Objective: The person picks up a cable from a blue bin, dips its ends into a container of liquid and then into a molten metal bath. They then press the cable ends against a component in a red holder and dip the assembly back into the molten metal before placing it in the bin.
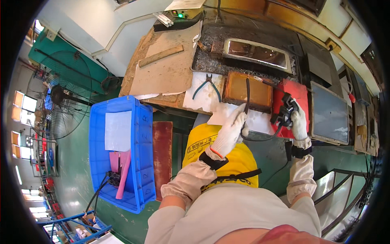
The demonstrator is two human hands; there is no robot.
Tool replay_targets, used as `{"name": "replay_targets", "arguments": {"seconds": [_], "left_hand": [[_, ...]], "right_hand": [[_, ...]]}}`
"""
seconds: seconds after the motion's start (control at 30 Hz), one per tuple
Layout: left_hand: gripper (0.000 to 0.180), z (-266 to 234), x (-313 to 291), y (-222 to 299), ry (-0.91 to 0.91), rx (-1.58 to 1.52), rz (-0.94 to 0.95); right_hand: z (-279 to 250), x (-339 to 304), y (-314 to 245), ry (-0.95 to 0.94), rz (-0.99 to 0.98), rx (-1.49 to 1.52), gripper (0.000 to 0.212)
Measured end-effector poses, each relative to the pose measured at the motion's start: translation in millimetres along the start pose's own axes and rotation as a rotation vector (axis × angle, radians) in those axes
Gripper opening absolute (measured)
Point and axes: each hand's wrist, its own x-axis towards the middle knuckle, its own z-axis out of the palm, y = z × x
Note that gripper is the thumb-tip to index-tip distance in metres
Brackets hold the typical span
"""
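My left hand (228, 132), in a white glove, is closed around a black cable (248, 90) whose end sticks up past the fingers. From there the cable loops toward the right, to a cluster of black molded parts (286, 109). My gloved right hand (300, 121) grips that cluster above a red sheet (301, 90); its exact kind is hard to make out. Just beyond my left hand lies a shallow tray of amber material (252, 91). Blue-handled cutting pliers (208, 83) rest on white paper to its left.
A metal-rimmed rectangular pot (260, 55) with a shiny surface sits at the back. Cardboard (164, 67) bears a wooden strip (161, 56). A blue crate (146, 154) stands left, near a large fan (61, 95). A grey panel (330, 112) lies right.
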Motion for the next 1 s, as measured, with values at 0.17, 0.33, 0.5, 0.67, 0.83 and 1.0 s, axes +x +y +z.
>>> {"name": "replay_targets", "arguments": {"seconds": [0.17, 0.33, 0.5, 0.67, 0.83, 1.0], "left_hand": [[0.039, 0, 6, -17, 0.042, -0.205, 0.066], [0.037, -28, 20, 3, 0.158, -0.529, 0.237], [0.033, -51, 26, 3, 0.084, -0.876, 0.353], [0.033, -49, 23, 5, 0.188, -0.972, 0.34], [0.026, -46, 22, 13, 0.247, -0.728, 0.509], [0.036, -39, 14, 9, 0.223, -0.485, 0.459]], "right_hand": [[-8, 16, 28, 0.135, -0.003, 0.188, 0.042], [-22, 16, 32, 0.118, 0.008, 0.223, 0.057], [-21, 16, 30, 0.075, -0.031, 0.2, 0.055], [-20, 18, 33, 0.082, -0.029, 0.266, 0.055], [-27, 20, 35, 0.022, -0.043, 0.23, 0.055], [-20, 19, 35, 0.101, -0.076, 0.163, 0.054]]}}
